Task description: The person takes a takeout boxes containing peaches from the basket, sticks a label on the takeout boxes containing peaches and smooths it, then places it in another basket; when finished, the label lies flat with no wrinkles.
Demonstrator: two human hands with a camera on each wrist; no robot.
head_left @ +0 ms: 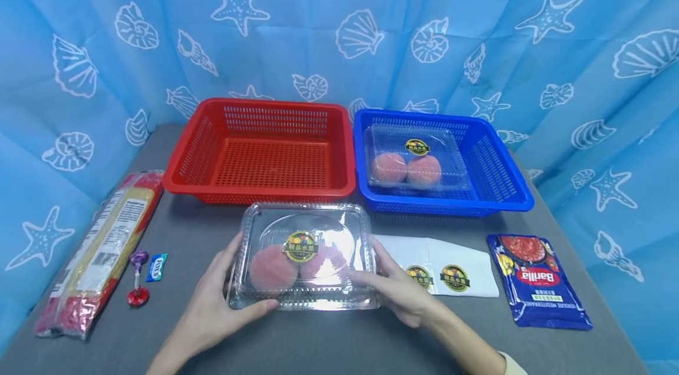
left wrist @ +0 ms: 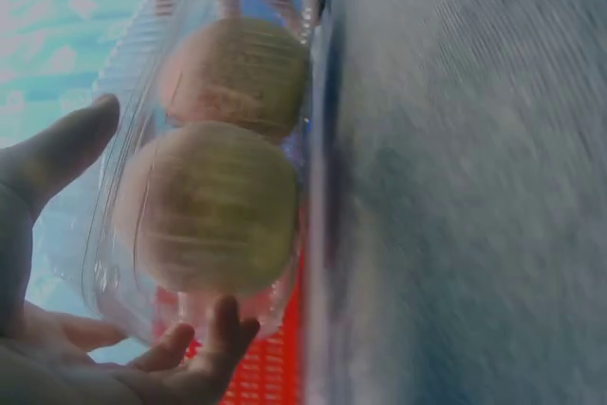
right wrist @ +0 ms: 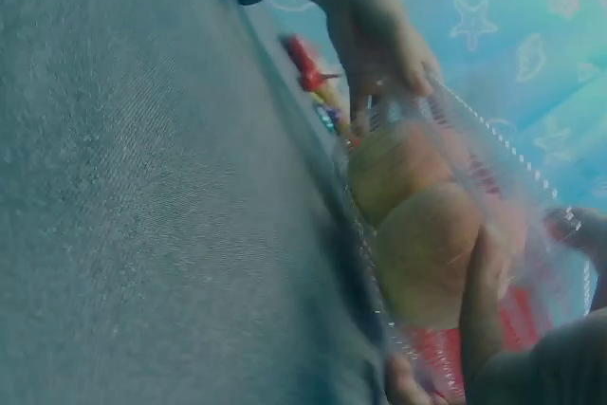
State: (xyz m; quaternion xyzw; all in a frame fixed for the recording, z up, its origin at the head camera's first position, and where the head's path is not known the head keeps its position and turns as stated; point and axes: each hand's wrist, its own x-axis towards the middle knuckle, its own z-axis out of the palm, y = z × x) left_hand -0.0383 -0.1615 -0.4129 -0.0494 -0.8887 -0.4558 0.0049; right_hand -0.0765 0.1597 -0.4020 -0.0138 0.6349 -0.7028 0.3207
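Observation:
Both hands hold a clear plastic clamshell box (head_left: 313, 221) with two pink peaches (head_left: 273, 269) inside and a black round fruit sticker (head_left: 300, 246) on its lid. My left hand (head_left: 217, 304) grips the left side, its thumb along the front edge; the left wrist view shows its fingers (left wrist: 223, 343) around the end of the box. At the right side, my right hand (head_left: 400, 292) grips the box, with one digit reaching over the lid. Close behind the right hand lies a white strip (head_left: 461, 251) with two more such stickers.
A red basket (head_left: 260, 191) stands behind the box. Next to it, a blue basket (head_left: 440, 204) holds another clear box (head_left: 451, 163) of peaches. A long pasta packet (head_left: 106, 245), lollipop (head_left: 138, 295) and small candy (head_left: 156, 267) lie left; a blue Barilla pouch (head_left: 541, 286) lies right.

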